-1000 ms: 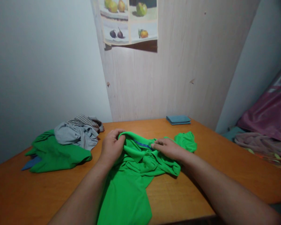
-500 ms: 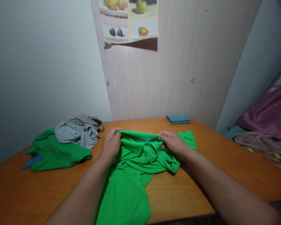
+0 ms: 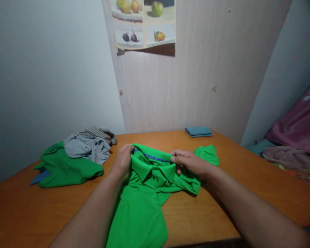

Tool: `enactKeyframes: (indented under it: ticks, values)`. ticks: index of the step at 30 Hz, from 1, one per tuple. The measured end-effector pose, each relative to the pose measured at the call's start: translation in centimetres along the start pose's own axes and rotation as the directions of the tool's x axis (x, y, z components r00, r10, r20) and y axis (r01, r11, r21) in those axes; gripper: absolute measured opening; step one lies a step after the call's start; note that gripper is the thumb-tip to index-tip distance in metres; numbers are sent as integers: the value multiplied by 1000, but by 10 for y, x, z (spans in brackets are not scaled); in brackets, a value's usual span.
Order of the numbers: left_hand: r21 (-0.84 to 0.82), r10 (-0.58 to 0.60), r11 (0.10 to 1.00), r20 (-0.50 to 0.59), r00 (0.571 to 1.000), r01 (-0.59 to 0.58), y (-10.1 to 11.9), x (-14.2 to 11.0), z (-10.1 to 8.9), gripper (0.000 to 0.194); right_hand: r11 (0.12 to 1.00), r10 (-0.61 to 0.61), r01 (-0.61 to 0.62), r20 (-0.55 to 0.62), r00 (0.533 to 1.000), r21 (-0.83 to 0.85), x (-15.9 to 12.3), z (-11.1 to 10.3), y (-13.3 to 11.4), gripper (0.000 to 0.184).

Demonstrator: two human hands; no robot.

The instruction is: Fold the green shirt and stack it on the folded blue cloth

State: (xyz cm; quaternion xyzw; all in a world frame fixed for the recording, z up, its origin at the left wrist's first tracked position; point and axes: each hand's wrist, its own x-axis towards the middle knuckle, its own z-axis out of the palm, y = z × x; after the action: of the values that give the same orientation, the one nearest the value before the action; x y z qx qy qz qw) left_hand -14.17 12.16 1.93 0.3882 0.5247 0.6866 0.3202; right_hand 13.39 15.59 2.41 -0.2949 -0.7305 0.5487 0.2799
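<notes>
A bright green polo shirt (image 3: 142,206) lies rumpled in front of me, its lower part reaching the near table edge. My left hand (image 3: 122,160) is closed on the left end of its collar. At the collar's other end, my right hand (image 3: 187,162) pinches the cloth between thumb and fingers. The collar is held up and stretched between both hands, with its points folded down toward me. A blue patterned band shows inside the neck, and the buttoned placket sits below it. More bright green cloth spreads on the table beyond my right hand.
On the orange wooden table (image 3: 201,217), a pile with a dark green garment (image 3: 69,168), a grey garment (image 3: 86,148) and striped cloth (image 3: 93,132) lies at left. A folded blue cloth (image 3: 198,131) rests at the back. Pink fabric (image 3: 291,127) is at far right.
The collar has tipped open toward me, so its points and the blue inner band show more. My right hand has moved slightly down and left. Both hands keep their hold.
</notes>
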Motion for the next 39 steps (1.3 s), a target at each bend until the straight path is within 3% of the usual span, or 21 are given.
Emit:
enactKeyframes:
  ticks: [6,8,11,13,16,20,25,29,32,36,39]
  values:
    - [-62,-79,995,7,997,79,1,1,0,15,998,-45,37,149,988,54,-8,1,-8,80]
    - [-58,-96,994,9,995,96,0,1,0,14,998,-55,47,196,979,47,-10,1,-10,75]
    - [-41,-108,993,13,994,108,0,1,0,14,996,-52,68,218,975,-64,-10,-1,-7,38]
    - [-26,-100,995,27,995,100,0,1,0,15,988,-70,91,160,985,-126,-8,-4,-4,24]
    - [-8,-72,997,91,993,72,7,-3,1,14,983,-97,101,34,995,-151,-6,-10,0,31]
    - [25,-81,997,263,961,77,26,-15,2,50,982,-101,92,-51,994,-163,-6,-17,-3,39]
    - [171,-122,985,516,848,38,36,-25,-5,42,986,-70,55,-88,994,-160,-9,-21,-7,41]
    - [332,-88,932,601,795,-147,33,-20,-12,35,987,-54,35,-116,992,-159,-9,-23,-5,43]
    - [352,-52,917,570,820,-186,33,-16,-15,29,981,-67,43,-122,990,-188,-8,-25,-3,43]
    - [223,-60,973,493,868,-59,38,-13,-18,24,977,-64,53,-44,997,-204,-8,-26,-2,40]
    - [112,-22,993,434,901,-29,39,-10,-20,19,972,-81,75,-19,997,-224,-8,-26,-2,34]
